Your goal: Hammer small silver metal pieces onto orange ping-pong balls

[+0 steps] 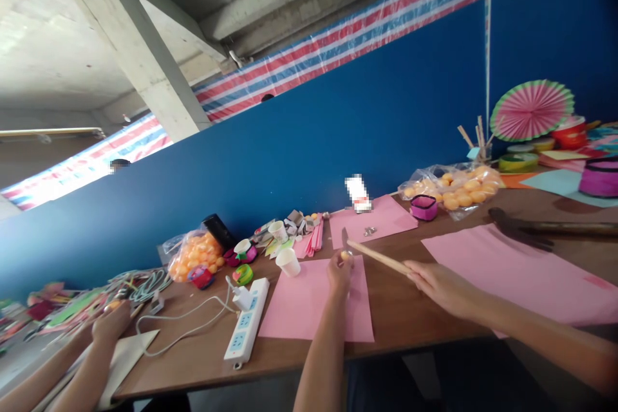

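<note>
My left hand (340,272) is closed around a small orange ball (344,256), above a pink sheet (294,309) on the brown table. A dark, pointed blade-like piece (344,237) shows just beyond those fingers; what holds it cannot be made out. My right hand (434,282) grips the near end of a light wooden stick (379,257), whose far end reaches close to my left fingers. Behind them, small shiny pieces (370,231) lie on another pink sheet (400,215).
A white power strip (247,322) and a paper cup (288,262) stand left. Bags of orange balls (197,254) lie left and back right (463,190). A hammer-like tool (570,227) rests right. Another person's hands (112,320) work at far left.
</note>
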The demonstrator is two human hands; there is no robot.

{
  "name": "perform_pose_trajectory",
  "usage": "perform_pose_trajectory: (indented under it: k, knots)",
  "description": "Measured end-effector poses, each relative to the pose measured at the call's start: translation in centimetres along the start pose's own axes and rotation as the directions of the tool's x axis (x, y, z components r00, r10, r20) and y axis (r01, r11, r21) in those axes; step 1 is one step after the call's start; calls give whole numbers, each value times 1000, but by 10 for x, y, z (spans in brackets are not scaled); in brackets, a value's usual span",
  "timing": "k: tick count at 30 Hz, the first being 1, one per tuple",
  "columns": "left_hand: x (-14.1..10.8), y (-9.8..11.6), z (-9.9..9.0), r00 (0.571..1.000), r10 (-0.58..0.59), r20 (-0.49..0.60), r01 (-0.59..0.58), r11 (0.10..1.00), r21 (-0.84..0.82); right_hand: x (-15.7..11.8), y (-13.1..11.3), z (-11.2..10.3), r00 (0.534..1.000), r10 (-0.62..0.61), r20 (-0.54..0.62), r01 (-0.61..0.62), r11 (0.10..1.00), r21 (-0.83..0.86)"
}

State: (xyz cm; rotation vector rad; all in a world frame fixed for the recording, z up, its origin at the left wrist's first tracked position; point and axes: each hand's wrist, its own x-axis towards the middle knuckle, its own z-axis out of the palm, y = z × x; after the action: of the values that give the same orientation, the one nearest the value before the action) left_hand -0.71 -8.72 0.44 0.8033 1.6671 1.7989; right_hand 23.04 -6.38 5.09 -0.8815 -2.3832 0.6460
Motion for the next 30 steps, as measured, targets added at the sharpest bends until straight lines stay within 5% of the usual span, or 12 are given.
perform_pose_trajectory:
  k: [9, 30]
  knots:
    - [3, -6, 1, 998, 65, 14, -66, 995, 78, 9, -9, -16, 991, -19, 131, 21, 1000, -16]
    - [-1, -2, 2, 998, 46, -32, -45, 998, 49, 4, -6, -8, 1000, 8, 10, -8, 1000, 25]
